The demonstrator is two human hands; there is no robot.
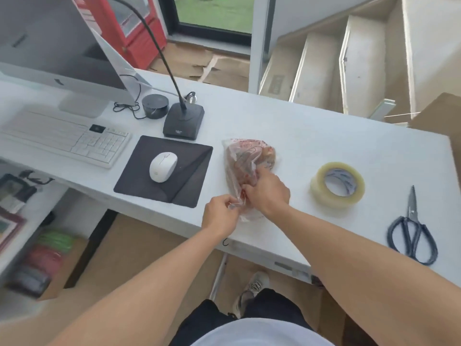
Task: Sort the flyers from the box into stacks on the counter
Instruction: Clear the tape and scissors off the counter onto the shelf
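Observation:
A clear plastic bag (245,161) with red print, holding something brownish, lies on the white counter (324,136) near its front edge. My left hand (220,216) pinches the bag's near end at the counter edge. My right hand (268,192) grips the crumpled plastic just beside it, fingers curled into the bag's neck. No flyers show. A brown cardboard box (439,116) pokes in at the far right edge, its inside hidden.
A roll of clear tape (338,184) and dark-handled scissors (411,231) lie right of the bag. To the left are a black mouse pad (189,176) with a white mouse (162,166), a microphone base (183,121), a keyboard (62,138) and a monitor (50,46).

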